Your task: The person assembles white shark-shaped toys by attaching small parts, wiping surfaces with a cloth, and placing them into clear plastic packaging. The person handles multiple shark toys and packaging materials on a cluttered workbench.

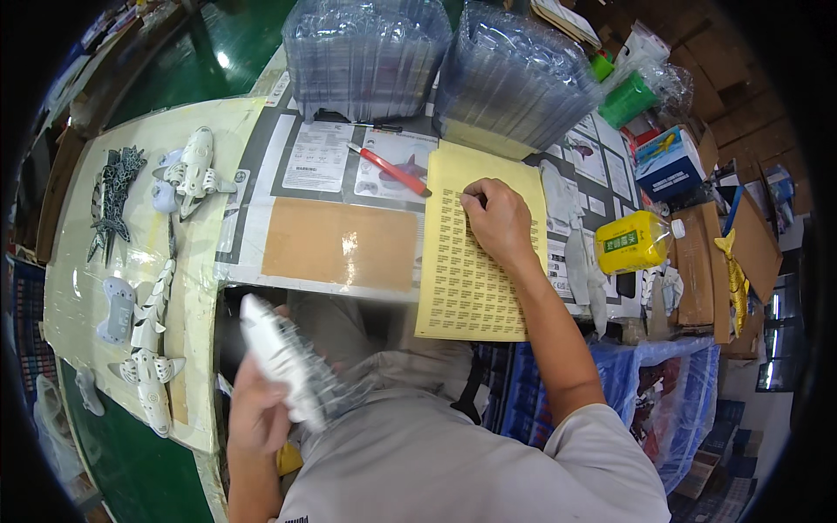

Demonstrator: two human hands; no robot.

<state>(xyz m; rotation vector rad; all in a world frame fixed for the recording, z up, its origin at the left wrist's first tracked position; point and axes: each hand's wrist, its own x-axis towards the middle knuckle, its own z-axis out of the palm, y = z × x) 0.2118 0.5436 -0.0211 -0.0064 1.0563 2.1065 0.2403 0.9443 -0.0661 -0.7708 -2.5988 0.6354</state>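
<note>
My left hand, smeared by motion, grips a white toy sea creature with a dark patterned rear part, held over my lap at the table's front edge. Its far end blurs against my shirt. On a yellow sheet of small printed labels, my right hand rests with curled fingers, thumb and forefinger pressed together near the upper rows. Whether a label is between them is too small to tell. Just left of that hand, a red-handled craft knife lies across printed sheets, its tip pointing away to the left.
Two stacks of clear plastic trays stand at the back. A tan board lies in front of me. More white jointed toys and a grey controller lie at left. A yellow bottle and cardboard boxes are at right.
</note>
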